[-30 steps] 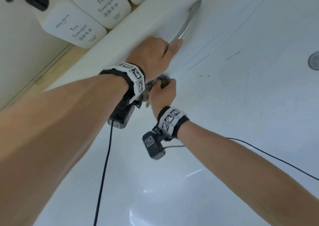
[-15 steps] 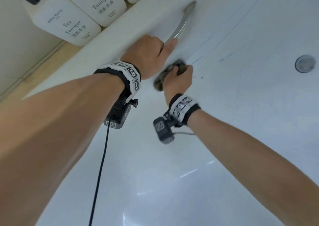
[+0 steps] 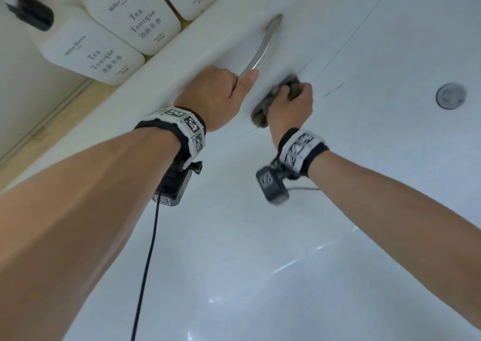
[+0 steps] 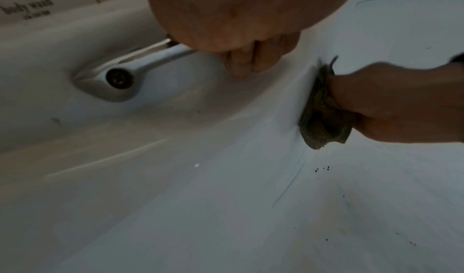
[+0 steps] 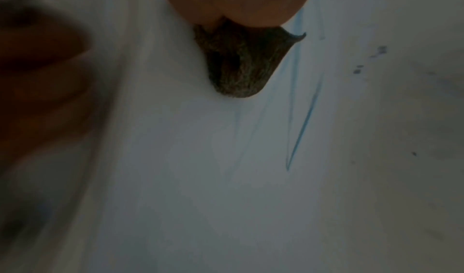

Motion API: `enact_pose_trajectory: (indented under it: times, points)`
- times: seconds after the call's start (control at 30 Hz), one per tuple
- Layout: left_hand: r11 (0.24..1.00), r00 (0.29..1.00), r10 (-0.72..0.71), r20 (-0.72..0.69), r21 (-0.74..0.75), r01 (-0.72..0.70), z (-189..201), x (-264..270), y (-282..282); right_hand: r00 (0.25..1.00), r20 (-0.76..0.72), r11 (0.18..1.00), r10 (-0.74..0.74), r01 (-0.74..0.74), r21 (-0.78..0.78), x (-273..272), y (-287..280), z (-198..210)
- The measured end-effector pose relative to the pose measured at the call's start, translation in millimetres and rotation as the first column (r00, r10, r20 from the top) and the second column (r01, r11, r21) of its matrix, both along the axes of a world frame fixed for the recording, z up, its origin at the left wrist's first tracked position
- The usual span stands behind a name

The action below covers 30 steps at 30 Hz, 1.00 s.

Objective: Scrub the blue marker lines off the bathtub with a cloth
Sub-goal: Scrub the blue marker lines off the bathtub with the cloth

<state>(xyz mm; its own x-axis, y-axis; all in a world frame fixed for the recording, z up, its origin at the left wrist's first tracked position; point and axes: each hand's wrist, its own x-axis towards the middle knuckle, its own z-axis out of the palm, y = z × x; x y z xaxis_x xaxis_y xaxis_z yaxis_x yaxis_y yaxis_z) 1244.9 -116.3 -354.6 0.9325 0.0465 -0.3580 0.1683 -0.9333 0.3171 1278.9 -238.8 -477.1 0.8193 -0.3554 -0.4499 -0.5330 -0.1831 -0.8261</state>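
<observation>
My right hand (image 3: 290, 104) grips a bunched grey-brown cloth (image 3: 263, 109) and presses it against the white bathtub wall (image 3: 364, 158), just right of the chrome grab handle (image 3: 265, 46). My left hand (image 3: 221, 93) grips the near end of that handle, thumb along it. In the left wrist view the cloth (image 4: 323, 118) lies flat on the wall with a faint blue line (image 4: 288, 188) below it. Thin blue marker lines (image 5: 305, 118) run beside the cloth (image 5: 241, 69) in the right wrist view. A short blue dash (image 3: 333, 91) and a long faint line (image 3: 364, 20) show further along.
Three white pump bottles (image 3: 135, 20) stand on the ledge behind the tub rim. A round chrome drain fitting (image 3: 450, 96) sits at the right. Small dark specks (image 4: 321, 169) dot the tub surface. Camera cables hang from both wrists.
My right hand has scrubbed the cloth up and to the right along the tub wall, away from the left wrist. The left hand keeps its grip on the handle.
</observation>
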Motion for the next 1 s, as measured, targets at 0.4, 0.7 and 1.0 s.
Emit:
enact_pose_trajectory:
  times: [0.4, 0.7, 1.0]
  points:
    - [1.0, 1.0, 0.014, -0.006, 0.011, -0.014, 3, 0, -4, 0.992, 0.103, 0.997, 0.069, -0.071, 0.021, 6, -5, 17]
    - [1.0, 0.999, 0.011, -0.034, 0.025, -0.011, 0, 1, 1, 0.991, -0.049, 0.993, -0.121, 0.121, 0.001, 55, -22, -1]
    - [0.999, 0.998, 0.012, -0.064, 0.042, -0.009, -4, 1, 2, 0.988, 0.034, 0.985, -0.153, 0.156, -0.08, 82, -36, -3]
